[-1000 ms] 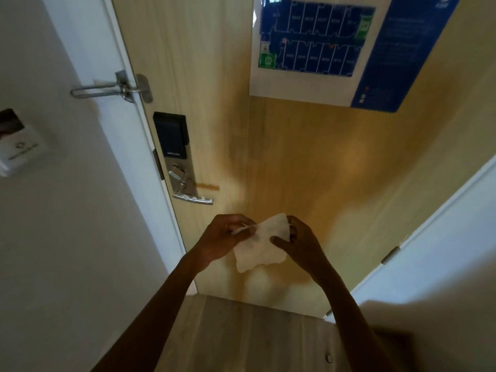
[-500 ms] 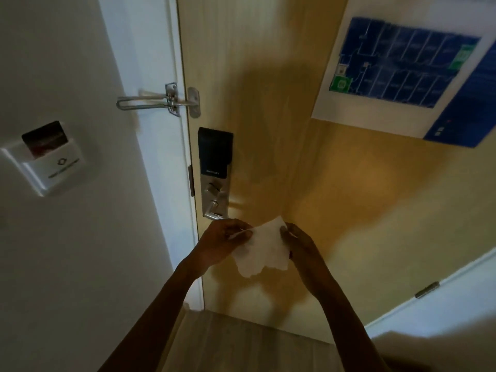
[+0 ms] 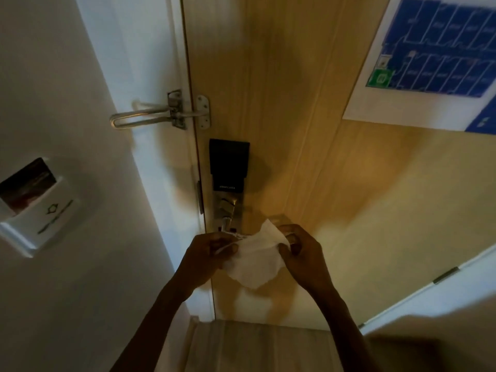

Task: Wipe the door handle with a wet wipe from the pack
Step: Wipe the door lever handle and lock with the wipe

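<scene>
A white wet wipe [image 3: 255, 260] is stretched between my two hands in front of the wooden door [image 3: 308, 157]. My left hand [image 3: 208, 257] pinches its left edge and my right hand [image 3: 303, 253] pinches its right edge. The metal door handle [image 3: 226, 224] sits just above the wipe, under a black electronic lock panel [image 3: 228, 163]; its lever is mostly hidden behind the wipe and my left hand. The pack of wipes is out of view.
A metal swing-bar door guard [image 3: 150, 118] bridges the white frame and the door above the lock. A key-card holder [image 3: 37, 205] is on the white wall at left. A blue evacuation plan [image 3: 434, 57] hangs on the door at upper right. Wood floor lies below.
The view has shifted closer to the lock, so the handle now sits right above my hands. Both hands keep holding the wipe and have risen toward the handle.
</scene>
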Demonstrator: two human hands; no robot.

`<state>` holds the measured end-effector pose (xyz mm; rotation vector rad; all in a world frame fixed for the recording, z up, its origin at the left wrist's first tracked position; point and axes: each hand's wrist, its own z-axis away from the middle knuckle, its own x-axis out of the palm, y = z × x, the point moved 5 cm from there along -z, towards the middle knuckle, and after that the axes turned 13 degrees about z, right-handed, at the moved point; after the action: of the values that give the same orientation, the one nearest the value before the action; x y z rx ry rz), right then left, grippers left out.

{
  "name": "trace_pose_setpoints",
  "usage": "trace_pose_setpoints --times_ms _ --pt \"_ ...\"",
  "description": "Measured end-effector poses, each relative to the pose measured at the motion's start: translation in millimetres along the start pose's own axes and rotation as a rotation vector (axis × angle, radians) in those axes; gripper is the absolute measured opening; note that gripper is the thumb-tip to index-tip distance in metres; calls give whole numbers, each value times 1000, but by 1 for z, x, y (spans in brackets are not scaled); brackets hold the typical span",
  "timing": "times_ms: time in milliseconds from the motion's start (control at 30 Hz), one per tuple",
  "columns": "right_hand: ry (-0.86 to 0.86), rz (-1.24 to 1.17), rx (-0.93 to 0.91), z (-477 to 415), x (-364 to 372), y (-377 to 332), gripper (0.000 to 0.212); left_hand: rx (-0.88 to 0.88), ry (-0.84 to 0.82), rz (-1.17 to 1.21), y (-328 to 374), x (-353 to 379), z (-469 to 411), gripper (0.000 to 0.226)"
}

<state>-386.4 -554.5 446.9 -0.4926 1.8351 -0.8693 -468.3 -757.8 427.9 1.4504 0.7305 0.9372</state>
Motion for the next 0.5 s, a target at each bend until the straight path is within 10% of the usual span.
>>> trace_pose_setpoints --times_ms 500 --pt "2 -132 185 -26 -9 -14 39 -114 61 84 -28 -34 7 13"
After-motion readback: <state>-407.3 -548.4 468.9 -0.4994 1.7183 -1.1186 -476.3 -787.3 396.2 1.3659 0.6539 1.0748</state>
